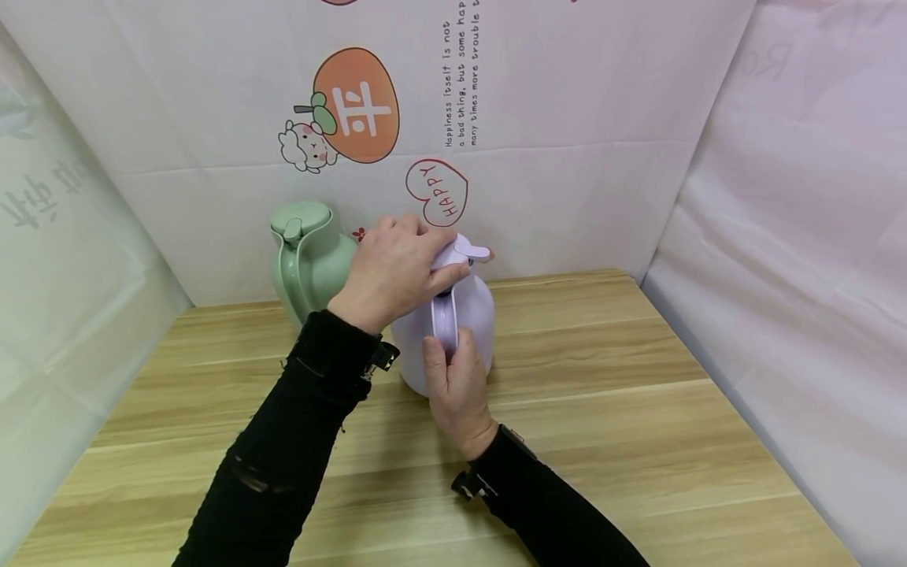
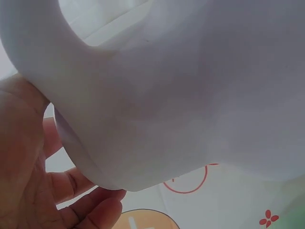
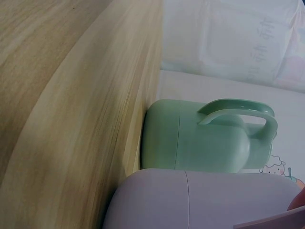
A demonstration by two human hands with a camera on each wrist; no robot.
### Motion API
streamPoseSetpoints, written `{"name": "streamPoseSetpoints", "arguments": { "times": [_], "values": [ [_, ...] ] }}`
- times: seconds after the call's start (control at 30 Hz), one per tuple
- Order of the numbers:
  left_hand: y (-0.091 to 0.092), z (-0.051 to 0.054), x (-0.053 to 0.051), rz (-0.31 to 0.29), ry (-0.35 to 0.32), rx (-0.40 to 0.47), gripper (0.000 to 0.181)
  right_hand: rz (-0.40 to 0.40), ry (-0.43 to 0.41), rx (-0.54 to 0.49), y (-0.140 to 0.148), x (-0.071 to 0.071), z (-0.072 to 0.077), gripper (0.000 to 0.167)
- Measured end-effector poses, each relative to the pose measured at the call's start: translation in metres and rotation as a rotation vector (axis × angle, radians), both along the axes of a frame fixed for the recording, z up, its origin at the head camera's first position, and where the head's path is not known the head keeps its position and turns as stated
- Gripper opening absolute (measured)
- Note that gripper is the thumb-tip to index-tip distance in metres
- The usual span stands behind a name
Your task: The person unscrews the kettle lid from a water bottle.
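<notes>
A lilac thermos jug (image 1: pixel 478 315) stands on the wooden table, its handle facing the person. My left hand (image 1: pixel 393 272) lies over the top and grips the lid (image 1: pixel 450 255), thumb on the near side and fingers around the far side. A small lever (image 1: pixel 478 252) sticks out to the right of the lid. In the left wrist view the fingers (image 2: pixel 78 205) curl under the rim of the jug's top. Lower down, my right hand (image 1: pixel 460 394) holds the handle (image 1: pixel 445 319), with the thumb along it. Most of the lid is hidden by the left hand.
To the left, close behind my left wrist, stands a green thermos jug (image 1: pixel 322 264) with its lid on. A printed white cloth (image 1: pixel 567 157) hangs behind the table (image 1: pixel 602 378), and more cloth hangs at both sides.
</notes>
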State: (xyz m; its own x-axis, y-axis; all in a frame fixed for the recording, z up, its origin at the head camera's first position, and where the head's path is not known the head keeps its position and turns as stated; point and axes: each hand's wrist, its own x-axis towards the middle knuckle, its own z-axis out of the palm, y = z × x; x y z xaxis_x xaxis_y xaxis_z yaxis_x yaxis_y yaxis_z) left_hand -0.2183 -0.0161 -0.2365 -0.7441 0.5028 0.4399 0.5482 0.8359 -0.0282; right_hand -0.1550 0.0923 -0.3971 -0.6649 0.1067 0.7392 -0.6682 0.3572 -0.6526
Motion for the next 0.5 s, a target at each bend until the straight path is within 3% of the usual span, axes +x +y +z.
{"name": "streamPoseSetpoints", "arguments": {
  "times": [0.5],
  "values": [
    [-0.0025, -0.0007, -0.0002, 0.034, 0.028, -0.024, 0.050, 0.007, -0.002, -0.004, -0.0003, 0.0004, 0.0014, 0.042]
  ]
}}
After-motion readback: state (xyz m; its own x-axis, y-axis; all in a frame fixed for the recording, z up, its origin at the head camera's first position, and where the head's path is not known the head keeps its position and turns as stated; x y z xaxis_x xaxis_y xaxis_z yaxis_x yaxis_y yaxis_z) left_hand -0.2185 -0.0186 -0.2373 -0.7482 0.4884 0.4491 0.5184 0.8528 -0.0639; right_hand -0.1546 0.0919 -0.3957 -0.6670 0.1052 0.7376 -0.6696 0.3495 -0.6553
